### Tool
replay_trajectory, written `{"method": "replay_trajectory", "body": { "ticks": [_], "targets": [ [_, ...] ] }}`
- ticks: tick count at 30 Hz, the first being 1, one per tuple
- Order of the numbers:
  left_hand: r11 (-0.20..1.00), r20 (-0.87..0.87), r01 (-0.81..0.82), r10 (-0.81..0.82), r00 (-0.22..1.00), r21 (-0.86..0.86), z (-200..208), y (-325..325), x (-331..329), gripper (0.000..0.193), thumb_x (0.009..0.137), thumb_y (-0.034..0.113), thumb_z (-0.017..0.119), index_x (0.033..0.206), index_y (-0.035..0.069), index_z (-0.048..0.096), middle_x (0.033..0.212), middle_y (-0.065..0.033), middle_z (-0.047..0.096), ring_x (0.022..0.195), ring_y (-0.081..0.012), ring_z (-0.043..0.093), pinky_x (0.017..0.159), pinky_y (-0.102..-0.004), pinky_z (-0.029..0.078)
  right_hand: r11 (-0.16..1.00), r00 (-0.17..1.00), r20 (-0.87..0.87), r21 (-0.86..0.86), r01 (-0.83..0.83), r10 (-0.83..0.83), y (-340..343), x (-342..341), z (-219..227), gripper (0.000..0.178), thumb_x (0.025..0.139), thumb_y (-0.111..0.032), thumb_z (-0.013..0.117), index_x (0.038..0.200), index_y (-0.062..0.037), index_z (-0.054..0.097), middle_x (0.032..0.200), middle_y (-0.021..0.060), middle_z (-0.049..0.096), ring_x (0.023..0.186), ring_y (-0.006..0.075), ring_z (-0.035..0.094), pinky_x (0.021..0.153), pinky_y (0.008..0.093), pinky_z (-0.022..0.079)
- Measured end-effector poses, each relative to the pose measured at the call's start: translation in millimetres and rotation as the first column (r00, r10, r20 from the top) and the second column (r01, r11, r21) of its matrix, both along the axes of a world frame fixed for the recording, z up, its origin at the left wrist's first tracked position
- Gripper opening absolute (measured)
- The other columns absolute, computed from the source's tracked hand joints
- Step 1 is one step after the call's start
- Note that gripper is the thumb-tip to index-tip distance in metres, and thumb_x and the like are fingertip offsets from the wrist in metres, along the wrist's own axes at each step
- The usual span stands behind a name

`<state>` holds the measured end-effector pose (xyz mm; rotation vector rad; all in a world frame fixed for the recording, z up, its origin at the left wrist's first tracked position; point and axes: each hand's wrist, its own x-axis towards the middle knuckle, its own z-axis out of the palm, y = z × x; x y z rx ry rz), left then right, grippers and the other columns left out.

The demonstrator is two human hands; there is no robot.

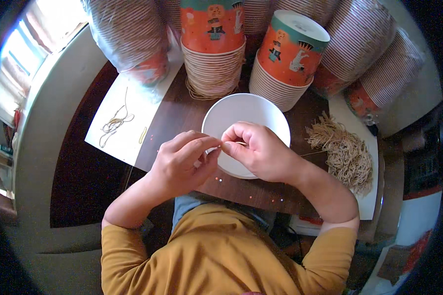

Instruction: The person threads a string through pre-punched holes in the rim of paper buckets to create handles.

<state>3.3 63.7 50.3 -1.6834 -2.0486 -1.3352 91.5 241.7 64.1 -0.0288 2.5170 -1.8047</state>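
My left hand (184,160) and my right hand (258,150) meet fingertip to fingertip over the near left part of a white round paper bucket (246,110), whose pale inside faces up. Both are closed in a pinch. A bit of tan string (241,143) shows between the right thumb and fingers. What the left fingertips hold is too small to make out. From beneath the right wrist, a thin string (315,153) runs toward a large bundle of beige strings (347,160) lying at the right.
Behind stand two stacks of orange and green paper buckets, one left (214,64) and one right (288,59). Plastic-wrapped stacks (128,34) crowd the back. Loose cord (114,125) lies on a white sheet (135,142) at left. Small pale and orange specks (251,197) dot the brown tabletop.
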Motion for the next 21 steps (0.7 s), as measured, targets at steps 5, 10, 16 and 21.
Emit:
{"method": "replay_trajectory", "body": {
  "ticks": [5, 10, 16, 21],
  "targets": [
    [1.0, -0.087, -0.028, 0.029, 0.996, 0.004, 0, 1, 1, 0.019, 0.07, -0.003, 0.07, 0.086, 0.003, 0.061, 0.07, -0.0068, 0.057, 0.056, -0.0207, 0.055, 0.053, -0.0311, 0.047, 0.997, 0.999, 0.045, -0.073, -0.005, 0.008, 0, 0, -3, 0.015, 0.094, -0.016, 0.056, 0.095, -0.0008, 0.057, 0.087, -0.0007, 0.058, 0.084, 0.0055, 0.052, 0.077, 0.0227, 0.045],
    [0.996, -0.12, -0.077, 0.08, 0.99, 0.034, -1, 0, 2, 0.018, 0.069, -0.003, 0.07, 0.083, 0.003, 0.061, 0.067, -0.0059, 0.054, 0.053, -0.0185, 0.053, 0.051, -0.0291, 0.045, 0.999, 0.999, -0.034, 0.019, 0.027, -0.026, -2, 3, -1, 0.011, 0.09, -0.011, 0.061, 0.097, -0.0023, 0.058, 0.082, -0.0029, 0.056, 0.074, 0.0032, 0.048, 0.065, 0.021, 0.042],
    [0.997, 0.065, -0.071, 0.069, 0.995, 0.021, -1, -2, 4, 0.015, 0.072, -0.004, 0.068, 0.085, 0.001, 0.061, 0.066, -0.0062, 0.053, 0.052, -0.0139, 0.053, 0.048, -0.026, 0.043, 0.98, 0.964, -0.262, 0.174, 0.101, -0.052, -5, 7, 3, 0.012, 0.083, -0.005, 0.068, 0.093, -0.0056, 0.062, 0.072, -0.0021, 0.052, 0.062, 0.0037, 0.044, 0.055, 0.0216, 0.036],
    [0.999, 0.148, -0.048, 0.046, 0.988, 0.011, 2, -2, 5, 0.012, 0.074, -0.002, 0.068, 0.085, 0.001, 0.062, 0.067, -0.0071, 0.056, 0.054, -0.0147, 0.054, 0.049, -0.0264, 0.044, 0.966, 0.839, -0.544, 0.205, 0.159, -0.022, -5, 6, -6, 0.011, 0.08, -0.004, 0.069, 0.09, -0.0066, 0.064, 0.07, 0.0032, 0.054, 0.061, 0.011, 0.051, 0.054, 0.0251, 0.04]
  ]
}}
